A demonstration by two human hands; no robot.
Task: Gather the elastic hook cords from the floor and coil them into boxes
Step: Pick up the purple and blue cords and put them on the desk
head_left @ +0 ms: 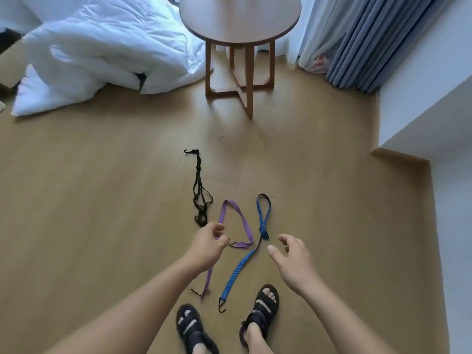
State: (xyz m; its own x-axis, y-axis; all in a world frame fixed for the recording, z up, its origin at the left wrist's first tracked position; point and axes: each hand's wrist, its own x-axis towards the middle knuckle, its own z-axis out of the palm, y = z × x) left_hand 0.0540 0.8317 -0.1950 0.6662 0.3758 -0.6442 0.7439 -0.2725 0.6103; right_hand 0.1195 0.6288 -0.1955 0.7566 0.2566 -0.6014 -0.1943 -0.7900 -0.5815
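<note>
Lying on the wooden floor (pixel 102 200) just beyond the person's sandalled feet (pixel 190 325) are three hook cords: a purple cord (pixel 242 221) folded into a loop, a blue cord (pixel 241 269) just right of it with its near hook by the right foot, and a black cord (pixel 198 175) bunched farther off to the left. No box shows in this view.

Picking up looks like the step in hand. It would go best by taking the purple cord near a hook end and lifting it clear of the blue one, so the hooks do not snag and the elastic stays slack for coiling.

The left hand (pixel 208 242) reaches down over the purple cord, fingers curled and thumb close to them by its hook; whether they have actually pinched it I cannot tell. The right hand (pixel 293 259) hovers right of the blue cord, fingers loosely spread, holding nothing.

Beyond stand a round table (pixel 240 16), a white duvet (pixel 102 47) and a curtain (pixel 370 42).
</note>
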